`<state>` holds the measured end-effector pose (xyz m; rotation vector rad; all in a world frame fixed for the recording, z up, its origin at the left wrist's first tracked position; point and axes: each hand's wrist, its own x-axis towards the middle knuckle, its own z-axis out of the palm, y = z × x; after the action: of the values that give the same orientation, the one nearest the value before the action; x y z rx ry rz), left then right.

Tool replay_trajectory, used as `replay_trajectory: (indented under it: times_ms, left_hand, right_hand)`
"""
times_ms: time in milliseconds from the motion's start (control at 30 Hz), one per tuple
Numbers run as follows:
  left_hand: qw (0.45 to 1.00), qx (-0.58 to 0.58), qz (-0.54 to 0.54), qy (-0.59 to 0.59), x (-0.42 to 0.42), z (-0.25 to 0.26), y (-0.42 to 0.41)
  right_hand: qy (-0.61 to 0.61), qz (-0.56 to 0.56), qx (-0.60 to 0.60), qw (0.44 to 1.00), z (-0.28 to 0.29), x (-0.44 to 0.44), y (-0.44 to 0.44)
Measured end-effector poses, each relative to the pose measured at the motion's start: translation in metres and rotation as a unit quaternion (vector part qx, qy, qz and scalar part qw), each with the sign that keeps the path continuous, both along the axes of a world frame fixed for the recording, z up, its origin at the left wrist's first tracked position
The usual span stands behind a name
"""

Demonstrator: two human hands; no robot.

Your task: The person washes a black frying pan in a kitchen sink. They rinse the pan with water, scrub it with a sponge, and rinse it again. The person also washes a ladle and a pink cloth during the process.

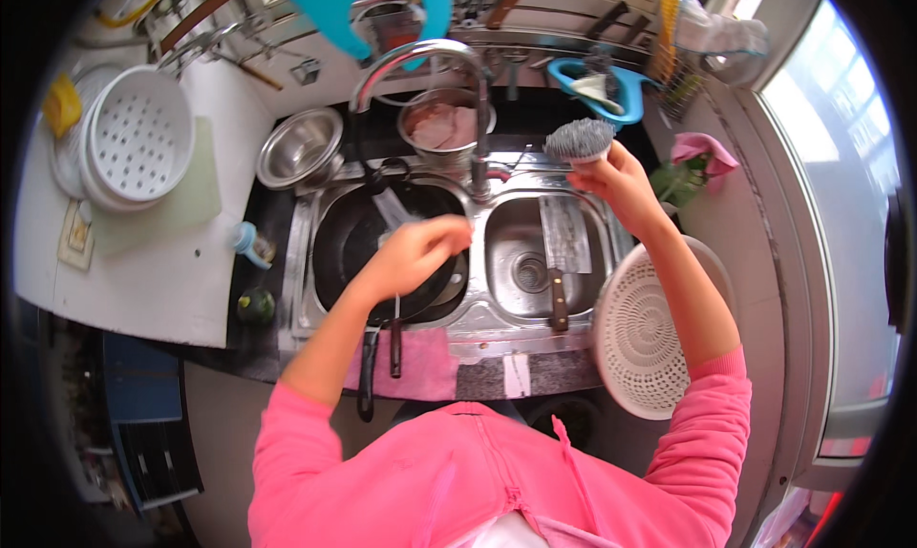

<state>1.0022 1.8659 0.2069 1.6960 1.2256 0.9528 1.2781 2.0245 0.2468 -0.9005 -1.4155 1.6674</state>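
In my right hand is a scrub brush with grey bristles, raised beyond the right sink basin. My left hand, slightly blurred, hangs over the left basin with its fingers bent; whether it holds anything is unclear. Below it a black wok fills much of that basin, with utensils in it and a black handle over the front edge. A cleaver lies across the right basin, its wooden handle towards me. The curved chrome faucet rises behind the basins.
Behind the faucet stands a metal pot holding pink pieces of meat. Steel bowls and a white colander are at the left. A large white plastic basket leans at the right. A pink cloth lies along the front edge.
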Motion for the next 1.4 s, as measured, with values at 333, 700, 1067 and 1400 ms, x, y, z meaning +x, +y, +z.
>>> replay_trajectory:
  times_ms: [333, 700, 1067, 1400]
  left_hand:
    - [0.861, -0.333, 0.333, -0.192, -0.067, -0.149, -0.284]
    - [0.713, -0.448, 0.150, -0.518, -0.056, -0.172, -0.226]
    - [0.707, -0.481, 0.116, -0.504, -0.066, -0.171, -0.218]
    - [0.708, -0.489, 0.114, -0.497, -0.066, -0.168, -0.216]
  right_hand:
    - [-0.027, -0.409, 0.177, 0.895, -0.182, -0.091, 0.090]
    - [-0.077, -0.090, 0.044, 0.992, -0.212, -0.128, -0.155]
    - [-0.287, -0.176, 0.167, 0.927, -0.225, -0.013, -0.257]
    - [-0.402, -0.139, 0.229, 0.875, -0.213, 0.003, -0.286]
